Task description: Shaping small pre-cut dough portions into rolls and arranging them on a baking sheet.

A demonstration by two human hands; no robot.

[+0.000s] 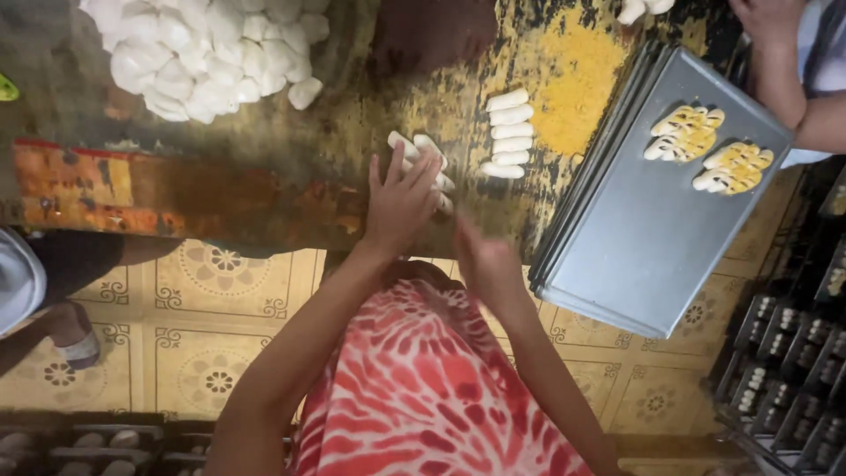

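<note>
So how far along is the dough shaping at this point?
Done: two topped pieces sit on the metal tray, and a row of rolled sticks waits. In hand: the left hand presses dough sticks; the right hand is blurred. Left: a big pile of dough lumps.

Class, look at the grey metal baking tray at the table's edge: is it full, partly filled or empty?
Partly filled. The baking tray carries only two yellow-topped dough clusters near its far end; the rest of its surface is bare metal.

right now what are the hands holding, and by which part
Nothing is clearly held. The left hand lies flat, fingers spread, on small white oblong dough pieces on the worn yellow table. The right hand is blurred; it seems empty.
</note>
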